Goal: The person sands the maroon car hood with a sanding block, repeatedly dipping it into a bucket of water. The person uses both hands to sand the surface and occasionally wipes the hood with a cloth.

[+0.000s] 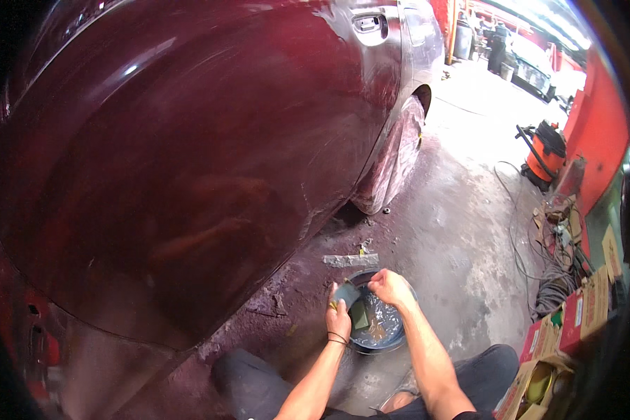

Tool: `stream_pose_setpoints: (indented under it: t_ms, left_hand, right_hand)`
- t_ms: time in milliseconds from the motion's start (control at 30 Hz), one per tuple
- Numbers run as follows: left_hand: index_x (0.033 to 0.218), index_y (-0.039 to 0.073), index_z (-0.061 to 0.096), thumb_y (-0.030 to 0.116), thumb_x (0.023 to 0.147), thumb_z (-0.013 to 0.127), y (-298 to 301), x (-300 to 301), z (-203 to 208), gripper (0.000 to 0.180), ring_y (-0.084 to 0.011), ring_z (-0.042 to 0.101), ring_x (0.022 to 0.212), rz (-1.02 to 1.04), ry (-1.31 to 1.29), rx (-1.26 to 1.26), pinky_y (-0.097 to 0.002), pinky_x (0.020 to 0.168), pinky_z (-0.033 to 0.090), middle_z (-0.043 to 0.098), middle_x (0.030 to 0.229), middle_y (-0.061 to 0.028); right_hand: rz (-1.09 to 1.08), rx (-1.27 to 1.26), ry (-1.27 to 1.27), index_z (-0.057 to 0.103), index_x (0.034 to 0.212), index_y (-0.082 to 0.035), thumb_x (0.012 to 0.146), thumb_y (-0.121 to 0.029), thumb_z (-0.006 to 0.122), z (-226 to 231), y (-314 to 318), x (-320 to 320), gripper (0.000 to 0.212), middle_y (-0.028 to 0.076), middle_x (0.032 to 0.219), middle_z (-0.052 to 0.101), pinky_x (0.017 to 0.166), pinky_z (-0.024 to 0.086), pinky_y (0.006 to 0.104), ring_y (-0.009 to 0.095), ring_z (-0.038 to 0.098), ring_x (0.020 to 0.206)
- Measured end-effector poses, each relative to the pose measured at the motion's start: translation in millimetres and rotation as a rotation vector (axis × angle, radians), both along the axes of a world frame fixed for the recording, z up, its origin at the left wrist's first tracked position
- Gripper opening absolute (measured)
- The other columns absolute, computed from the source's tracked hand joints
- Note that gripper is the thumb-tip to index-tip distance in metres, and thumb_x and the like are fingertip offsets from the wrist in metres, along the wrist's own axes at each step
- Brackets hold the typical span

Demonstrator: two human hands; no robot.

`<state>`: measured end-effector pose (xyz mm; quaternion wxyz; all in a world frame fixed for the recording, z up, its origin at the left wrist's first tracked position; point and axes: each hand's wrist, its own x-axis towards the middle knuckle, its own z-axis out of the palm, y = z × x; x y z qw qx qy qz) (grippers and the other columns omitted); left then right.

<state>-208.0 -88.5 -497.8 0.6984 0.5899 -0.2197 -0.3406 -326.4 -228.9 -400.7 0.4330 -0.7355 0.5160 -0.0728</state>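
Observation:
I crouch beside a dark red car body (pixel 189 154). My left hand (pixel 339 315) grips a small dark sanding block (pixel 346 295) just above a round blue bucket of water (pixel 392 341) on the floor. A second greenish pad (pixel 359 315) lies in the water under that hand. My right hand (pixel 390 287) is closed in a fist over the bucket's far rim; whether it holds anything is hidden.
The car's dusty wheel (pixel 392 168) stands ahead. A flat grey strip (pixel 350 260) lies on the concrete past the bucket. An orange shop vacuum (pixel 546 150), coiled cables (pixel 549 287) and open cardboard boxes (pixel 560 350) line the red wall at right.

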Motion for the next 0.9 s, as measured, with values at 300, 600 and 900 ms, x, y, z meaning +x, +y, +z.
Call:
stream_pose_setpoints:
  t_ms: [300,600,900]
  left_hand:
    - [0.153,0.013,0.057,0.017,0.101,0.055,-60.0,-76.0,-46.8,0.052,-0.0358,0.034,0.159,-1.058,-0.987,1.228,-0.0590,0.126,0.031,0.049,0.164,-0.0155]
    - [0.130,0.007,0.074,0.025,0.096,0.052,-62.9,-41.9,-77.0,0.044,-0.0433,0.067,0.125,-0.799,-0.765,1.097,-0.0515,0.107,0.053,0.070,0.133,-0.0263]
    - [0.145,0.013,0.063,0.022,0.105,0.070,-27.1,-5.2,63.3,0.041,-0.0274,0.062,0.134,-0.150,0.542,0.269,-0.0534,0.104,0.061,0.059,0.152,-0.0072]
  right_hand:
    - [0.620,-0.450,0.392,0.054,0.152,-0.011,0.089,-0.037,0.079,-18.8,-51.7,-24.3,0.073,0.021,0.140,0.059,0.104,0.055,0.0549,0.041,0.060,0.130]
    - [0.686,-0.358,0.348,0.068,0.139,-0.012,0.091,-0.045,0.074,-30.5,-93.4,-4.8,0.059,0.019,0.144,0.061,0.105,0.056,0.0514,0.042,0.059,0.135]
    - [0.825,-0.194,0.230,0.070,0.139,-0.009,0.094,-0.056,0.071,-73.9,-124.5,-4.9,0.065,0.022,0.139,0.070,0.111,0.052,0.0477,0.036,0.066,0.131]
